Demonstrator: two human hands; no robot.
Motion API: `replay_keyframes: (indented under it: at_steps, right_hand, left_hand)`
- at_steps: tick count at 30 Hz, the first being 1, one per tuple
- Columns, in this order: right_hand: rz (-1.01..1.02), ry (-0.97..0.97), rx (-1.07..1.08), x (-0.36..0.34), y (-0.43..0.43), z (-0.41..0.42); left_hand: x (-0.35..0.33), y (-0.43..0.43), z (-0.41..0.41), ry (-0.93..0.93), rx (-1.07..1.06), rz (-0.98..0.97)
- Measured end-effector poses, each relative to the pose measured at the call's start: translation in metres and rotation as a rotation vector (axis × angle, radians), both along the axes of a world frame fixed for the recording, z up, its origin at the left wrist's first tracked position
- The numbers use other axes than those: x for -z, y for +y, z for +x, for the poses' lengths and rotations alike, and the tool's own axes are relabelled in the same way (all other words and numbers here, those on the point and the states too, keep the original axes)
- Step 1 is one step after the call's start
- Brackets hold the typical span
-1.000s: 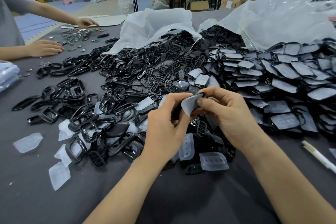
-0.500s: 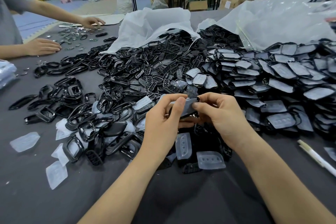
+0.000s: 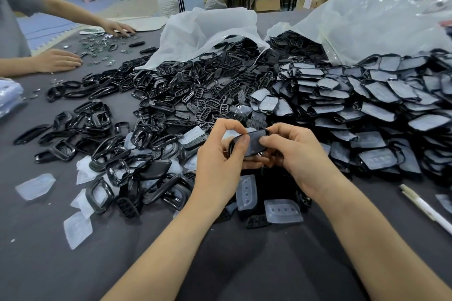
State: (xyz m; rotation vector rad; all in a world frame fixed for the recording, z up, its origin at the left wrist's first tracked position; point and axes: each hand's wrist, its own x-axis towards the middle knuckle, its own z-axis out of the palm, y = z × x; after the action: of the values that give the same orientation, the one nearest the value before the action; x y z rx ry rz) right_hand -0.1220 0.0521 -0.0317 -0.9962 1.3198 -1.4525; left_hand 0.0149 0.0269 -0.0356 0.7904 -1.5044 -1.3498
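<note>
1. Upper left of the frame: a second person's hand [image 3: 58, 60] lies flat on the dark grey cloth-covered table [image 3: 244, 264], beside a scatter of small shiny metal pieces [image 3: 97, 44]
2. Lower left: loose translucent rubbery pads [image 3: 35, 186] and a heap of empty glossy black plastic frames [image 3: 115, 154] lie unjoined, so a sizeable share of the assembly work appears to remain
3. Centre: the left hand [image 3: 217, 166] pinches a black oval plastic frame [image 3: 253, 142] at one end, fingers curled round it, holding it above the table just below mid-picture; a pale pad sits in its opening, apparently being seated
4. Just right of centre: the right hand [image 3: 298, 159] grips the frame's other end, thumb tip pressing on the pad and fingers curled beneath
5. Right: overlapping rows of frames already fitted with pads [image 3: 367, 110] spread below two crumpled white plastic bags [image 3: 208, 27], suggesting a job well under way yet far from finished
6. Lower right edge: a white pen [image 3: 425, 208] lies on the cloth
</note>
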Motion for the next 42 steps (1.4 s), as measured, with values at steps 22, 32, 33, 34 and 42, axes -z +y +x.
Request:
replay_keyframes:
  at_steps: [22, 32, 33, 34, 42]
  right_hand:
    - [-0.02, 0.09, -0.022, 0.002, 0.001, 0.001]
    - [-0.11, 0.253, -0.088, -0.004, 0.006, 0.004]
    - [-0.128, 0.259, -0.092, -0.005, 0.006, 0.004]
    - [-0.142, 0.252, -0.095, -0.005, 0.007, 0.005]
    - [-0.173, 0.289, -0.033, -0.004, 0.007, 0.004]
  left_hand:
    - [0.0, -0.002, -0.001, -0.008, -0.025, 0.174]
    - [-0.006, -0.004, 0.004, -0.006, 0.044, 0.245]
    - [-0.007, -0.005, 0.004, 0.007, 0.048, 0.27]
    - [-0.008, -0.005, 0.005, 0.026, 0.054, 0.3]
    - [-0.01, -0.006, 0.004, 0.087, 0.108, 0.442]
